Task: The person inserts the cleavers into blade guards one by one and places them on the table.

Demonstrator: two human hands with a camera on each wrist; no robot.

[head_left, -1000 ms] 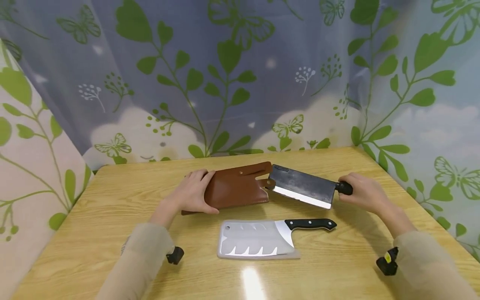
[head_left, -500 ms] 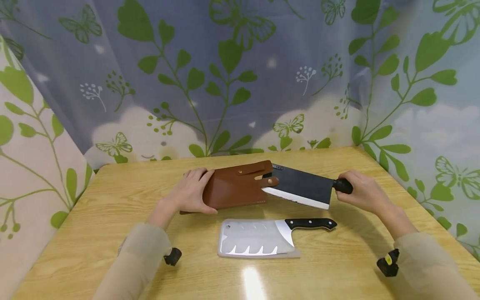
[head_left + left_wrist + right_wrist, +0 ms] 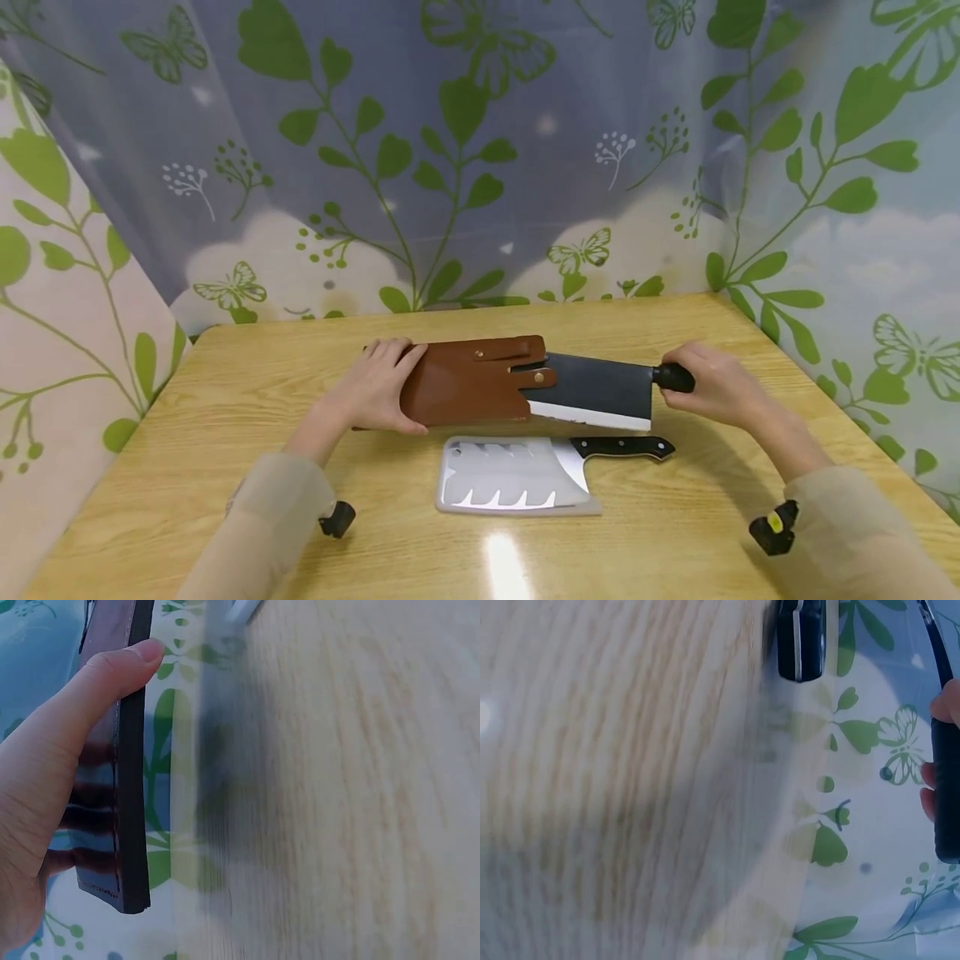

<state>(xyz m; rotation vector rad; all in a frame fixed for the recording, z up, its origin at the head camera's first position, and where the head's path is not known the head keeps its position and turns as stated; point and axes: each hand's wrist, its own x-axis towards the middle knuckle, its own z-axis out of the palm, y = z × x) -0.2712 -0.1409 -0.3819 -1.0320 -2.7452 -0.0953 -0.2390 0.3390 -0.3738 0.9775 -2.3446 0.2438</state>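
Observation:
A brown leather knife sheath [image 3: 465, 387] is held above the table by my left hand [image 3: 378, 383], thumb on its lower edge and fingers over the upper one. In the left wrist view the sheath [image 3: 131, 795] shows its dark edge and my thumb pressing it. My right hand [image 3: 712, 383] grips the black handle [image 3: 672, 377] of a dark cleaver [image 3: 600, 387]. The front part of its blade is hidden inside the sheath; the silver cutting edge faces down. In the right wrist view fingers wrap the handle [image 3: 946, 787] at the right border.
A second cleaver [image 3: 517, 475] lies on the wooden table [image 3: 675, 533] in front, its blade in a translucent cover, its black riveted handle [image 3: 622, 447] pointing right. A patterned curtain [image 3: 480, 167] hangs behind the table and at both sides.
The dark cleaver's blade has slid left, deeper into the sheath, as my right hand moved left. Cleaver and sheath have levelled into line with each other. The second cleaver has stayed put.

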